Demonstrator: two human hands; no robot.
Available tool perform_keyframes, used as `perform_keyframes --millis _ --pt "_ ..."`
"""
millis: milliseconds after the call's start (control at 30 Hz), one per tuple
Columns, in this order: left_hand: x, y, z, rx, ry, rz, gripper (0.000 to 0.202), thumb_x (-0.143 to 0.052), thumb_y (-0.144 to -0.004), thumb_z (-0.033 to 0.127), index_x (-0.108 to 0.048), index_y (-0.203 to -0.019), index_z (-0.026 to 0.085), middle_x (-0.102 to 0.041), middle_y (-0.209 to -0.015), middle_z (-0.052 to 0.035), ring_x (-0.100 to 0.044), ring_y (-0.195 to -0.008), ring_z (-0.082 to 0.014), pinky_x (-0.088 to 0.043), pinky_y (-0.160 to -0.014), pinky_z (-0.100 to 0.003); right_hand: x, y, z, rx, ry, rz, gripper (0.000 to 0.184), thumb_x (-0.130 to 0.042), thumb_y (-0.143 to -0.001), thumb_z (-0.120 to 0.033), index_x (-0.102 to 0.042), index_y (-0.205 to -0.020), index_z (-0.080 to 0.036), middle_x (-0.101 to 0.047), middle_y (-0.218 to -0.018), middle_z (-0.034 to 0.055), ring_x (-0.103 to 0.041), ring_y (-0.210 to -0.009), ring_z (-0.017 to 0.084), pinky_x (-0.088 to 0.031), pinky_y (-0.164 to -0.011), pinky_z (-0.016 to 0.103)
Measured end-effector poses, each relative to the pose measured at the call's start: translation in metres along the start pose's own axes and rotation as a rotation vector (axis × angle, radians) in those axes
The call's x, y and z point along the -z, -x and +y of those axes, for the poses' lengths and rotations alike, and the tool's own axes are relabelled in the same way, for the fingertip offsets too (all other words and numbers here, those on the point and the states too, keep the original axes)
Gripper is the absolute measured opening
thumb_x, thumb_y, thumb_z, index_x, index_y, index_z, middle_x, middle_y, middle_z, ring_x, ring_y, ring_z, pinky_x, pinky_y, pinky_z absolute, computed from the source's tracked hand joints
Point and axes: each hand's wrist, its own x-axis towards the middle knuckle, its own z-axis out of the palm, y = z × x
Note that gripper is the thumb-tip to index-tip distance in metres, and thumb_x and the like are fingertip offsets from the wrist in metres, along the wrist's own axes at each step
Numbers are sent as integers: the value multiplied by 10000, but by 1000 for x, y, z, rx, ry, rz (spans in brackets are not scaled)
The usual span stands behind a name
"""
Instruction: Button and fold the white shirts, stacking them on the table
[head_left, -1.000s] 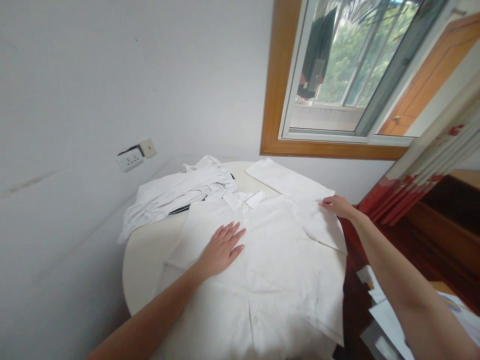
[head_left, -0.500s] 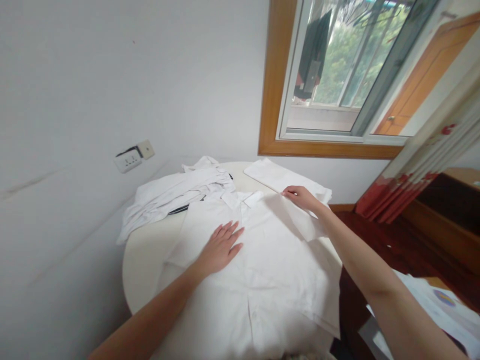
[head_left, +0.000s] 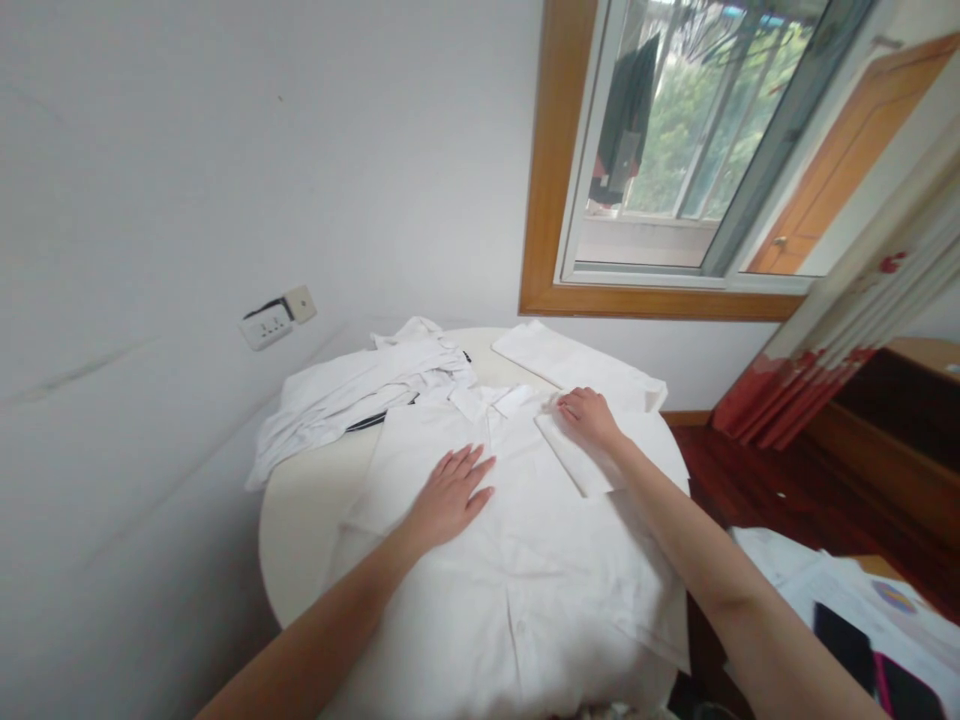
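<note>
A white collared shirt (head_left: 525, 560) lies spread over the round table, its collar at the far side. My left hand (head_left: 450, 495) rests flat on the shirt's chest, fingers spread. Farther right, my right hand (head_left: 589, 415) is at the shoulder with bent fingers, closed on the cloth of a side flap (head_left: 570, 455) folded inward. Its fingertips are partly hidden. Just beyond that hand lies a folded white garment (head_left: 581, 360).
Rumpled white clothes (head_left: 360, 390) with some black trim lie on the table's (head_left: 300, 540) far left, against the wall. A wall socket (head_left: 268, 325) is above them. Papers (head_left: 795, 555) and a dark phone (head_left: 844, 640) lie at lower right. A curtain (head_left: 780, 380) hangs beyond.
My right hand has brought the raised cloth edge inward and down onto the shirt, making a fold. The left hand has stayed on the chest. The view has shifted slightly.
</note>
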Motion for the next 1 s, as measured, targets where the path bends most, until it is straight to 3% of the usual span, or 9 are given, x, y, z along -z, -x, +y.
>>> perform_keyframes --millis 267,533,767,1000 --pt "-1 0 2 6 -1 38 484 -329 -944 488 -390 -1395 321 -401 -1466 -20 -331 -1364 -203 -257 -1124 -431 9 27 88 -129 202 -114 350 -377 -951 -344 -694 -955 -196 -662 -1029 102 -531 -1025 239 -366 -811 332" --pt "0 0 1 14 -7 -7 487 -315 -948 487 -373 -1401 318 -369 -1485 -19 -307 -1377 -211 -247 -1128 -440 8 42 118 -77 245 -76 302 -420 -934 -380 -670 -948 -210 -643 -1034 96 -521 -1012 257 -348 -812 345" --pt "1 0 2 18 -4 -18 480 -318 -950 478 -383 -1395 310 -360 -1490 -24 -310 -1376 -214 -251 -1128 -445 26 42 98 64 -32 -71 374 -321 -960 -367 -640 -873 -191 -660 -793 66 -565 -820 202 -347 -785 303" --pt "5 -1 2 35 59 26 481 -373 -940 426 -378 -1396 270 -373 -1477 -54 -334 -1358 -212 -277 -1127 -440 54 36 23 268 -260 28 400 -281 -966 -396 -600 -855 -182 -625 -806 73 -545 -808 199 -362 -822 310"
